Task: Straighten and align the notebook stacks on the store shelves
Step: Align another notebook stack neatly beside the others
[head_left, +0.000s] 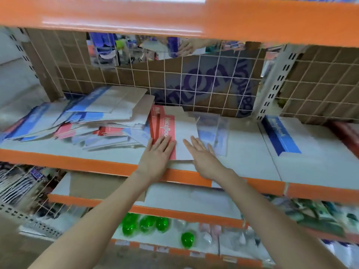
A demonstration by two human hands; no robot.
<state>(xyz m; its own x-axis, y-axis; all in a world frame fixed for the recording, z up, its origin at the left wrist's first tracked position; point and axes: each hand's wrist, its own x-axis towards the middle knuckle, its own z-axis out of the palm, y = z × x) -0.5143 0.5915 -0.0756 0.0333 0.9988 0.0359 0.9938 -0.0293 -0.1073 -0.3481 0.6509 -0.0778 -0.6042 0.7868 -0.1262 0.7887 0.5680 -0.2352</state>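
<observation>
My left hand [155, 155] lies flat, fingers straight, on the red band of the notebook stack [174, 133]; nothing is clenched. My right hand [202, 156] lies flat and released on the stack's pale cover, fingers straight. The stack is rectangular, with smooth card covers, and sits on the shelf [242, 164] with its near edge at the shelf's orange front rail. Left of the stack, loose notebooks [77, 121] in blue, red and grey lie fanned and skewed. Right of the stack is a clear plastic sleeve [213, 133], then bare shelf board, then a blue-banded stack [279, 136]. Behind the stack stands a wire grid [194, 90] over cardboard. The frame is blurred; cover print is hard to read.
</observation>
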